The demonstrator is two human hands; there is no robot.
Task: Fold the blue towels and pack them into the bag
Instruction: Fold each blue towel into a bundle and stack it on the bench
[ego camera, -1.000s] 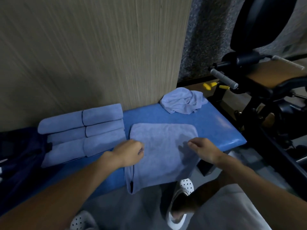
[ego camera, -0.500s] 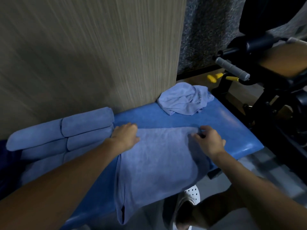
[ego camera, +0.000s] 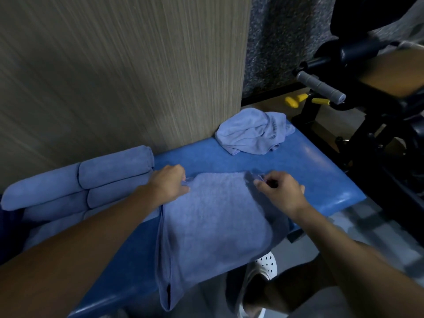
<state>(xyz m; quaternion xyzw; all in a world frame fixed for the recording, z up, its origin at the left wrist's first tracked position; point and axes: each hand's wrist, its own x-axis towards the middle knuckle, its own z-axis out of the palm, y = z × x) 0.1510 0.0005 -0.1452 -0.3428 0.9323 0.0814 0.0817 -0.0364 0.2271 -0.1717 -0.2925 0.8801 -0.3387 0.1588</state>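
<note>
Towel [ego camera: 213,226] lies flat on blue bench [ego camera: 298,168], front end hanging off, w/ my left hand [ego camera: 168,184] & right hand [ego camera: 282,193] each pinching a far corner in curled fingers [ego camera: 260,184]; rolled towels [ego camera: 114,171] sit stacked to the left, crumpled towel [ego camera: 250,131] at back by wall [ego camera: 137,76].

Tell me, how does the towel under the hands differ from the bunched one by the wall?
The spread towel lies flat, its near end hanging over the bench edge; the crumpled towel sits bunched wholly on the bench. The left hand and right hand pinch the spread towel's far corners; the crumpled towel lies unheld. Both are pale blue.
</note>
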